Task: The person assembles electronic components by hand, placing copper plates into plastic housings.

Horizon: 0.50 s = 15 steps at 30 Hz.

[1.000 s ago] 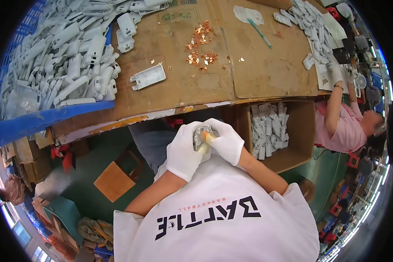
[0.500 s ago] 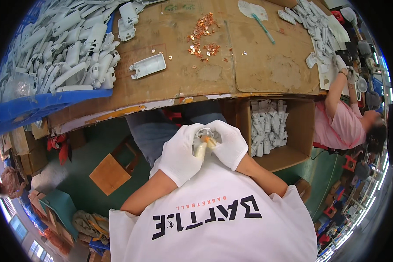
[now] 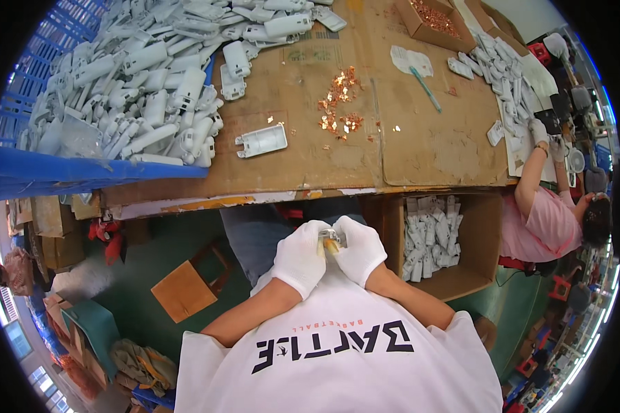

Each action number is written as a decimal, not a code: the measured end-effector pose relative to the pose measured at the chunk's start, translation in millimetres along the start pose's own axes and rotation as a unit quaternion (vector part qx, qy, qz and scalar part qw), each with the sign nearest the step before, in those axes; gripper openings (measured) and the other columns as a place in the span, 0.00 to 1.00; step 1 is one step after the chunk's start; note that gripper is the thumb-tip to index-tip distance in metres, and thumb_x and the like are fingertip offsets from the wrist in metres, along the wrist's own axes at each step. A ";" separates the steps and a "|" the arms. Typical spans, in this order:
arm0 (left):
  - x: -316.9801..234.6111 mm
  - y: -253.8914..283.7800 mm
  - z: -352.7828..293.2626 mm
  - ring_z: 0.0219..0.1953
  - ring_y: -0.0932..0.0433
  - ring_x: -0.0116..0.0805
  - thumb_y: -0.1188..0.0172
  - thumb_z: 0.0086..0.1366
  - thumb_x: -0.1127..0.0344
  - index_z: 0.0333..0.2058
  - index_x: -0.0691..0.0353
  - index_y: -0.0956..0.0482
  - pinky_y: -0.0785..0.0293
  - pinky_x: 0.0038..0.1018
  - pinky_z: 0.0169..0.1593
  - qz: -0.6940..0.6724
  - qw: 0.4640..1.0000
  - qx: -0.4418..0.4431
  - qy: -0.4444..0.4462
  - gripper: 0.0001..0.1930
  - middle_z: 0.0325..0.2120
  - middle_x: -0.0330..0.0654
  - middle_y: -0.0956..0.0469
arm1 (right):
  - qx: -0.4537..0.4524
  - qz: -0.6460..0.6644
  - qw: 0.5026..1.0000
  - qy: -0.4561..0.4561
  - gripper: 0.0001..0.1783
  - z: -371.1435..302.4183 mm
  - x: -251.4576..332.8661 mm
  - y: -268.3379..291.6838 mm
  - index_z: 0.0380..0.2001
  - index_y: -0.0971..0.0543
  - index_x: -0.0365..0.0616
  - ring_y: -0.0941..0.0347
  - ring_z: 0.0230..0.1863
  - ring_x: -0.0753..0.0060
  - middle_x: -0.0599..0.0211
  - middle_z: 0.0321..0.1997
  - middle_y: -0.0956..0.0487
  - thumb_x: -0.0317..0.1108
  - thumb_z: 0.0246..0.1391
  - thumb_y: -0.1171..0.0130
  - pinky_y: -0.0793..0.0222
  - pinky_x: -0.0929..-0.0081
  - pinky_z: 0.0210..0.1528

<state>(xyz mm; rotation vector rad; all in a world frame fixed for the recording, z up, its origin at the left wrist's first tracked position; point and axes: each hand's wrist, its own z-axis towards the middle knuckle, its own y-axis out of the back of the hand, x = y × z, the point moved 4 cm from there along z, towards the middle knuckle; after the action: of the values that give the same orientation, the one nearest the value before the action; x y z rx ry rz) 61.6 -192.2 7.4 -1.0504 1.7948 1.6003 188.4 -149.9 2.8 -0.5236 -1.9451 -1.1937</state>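
Small white plastic part (image 3: 329,239) is pinched between gloved left hand (image 3: 300,256) and right hand (image 3: 357,249), fingers closed, held below cardboard-covered bench edge (image 3: 269,196); open carton (image 3: 477,227) just right.

Both gloves, left (image 3: 300,256) and right (image 3: 359,248), are white, closed around a small grey and brass-coloured part (image 3: 330,240). The shirt (image 3: 344,351) is white with dark lettering. On the brown cardboard tabletop (image 3: 303,155) lie copper-coloured clips (image 3: 339,110), a pale grey casing (image 3: 261,141) and, far left, a pale grey heap (image 3: 131,82) in a blue crate (image 3: 83,172). At right, a pink shirt (image 3: 541,227).
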 end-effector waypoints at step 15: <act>10.2 3.4 2.3 0.37 0.18 0.47 0.45 0.57 0.80 0.40 0.62 0.24 0.25 0.29 0.41 -0.046 0.996 0.031 0.062 0.12 0.32 0.50 0.19 | 0.104 -0.027 0.994 0.003 0.14 -5.2 4.0 -2.0 0.42 0.27 0.45 0.26 0.41 0.46 0.54 0.40 0.25 0.31 0.50 0.42 0.29 0.59 0.42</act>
<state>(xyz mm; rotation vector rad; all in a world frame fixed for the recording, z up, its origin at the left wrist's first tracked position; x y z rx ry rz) 52.7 -192.1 0.8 -1.2096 1.8359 1.4428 186.6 -155.6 6.1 -0.3606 -2.0597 -1.0088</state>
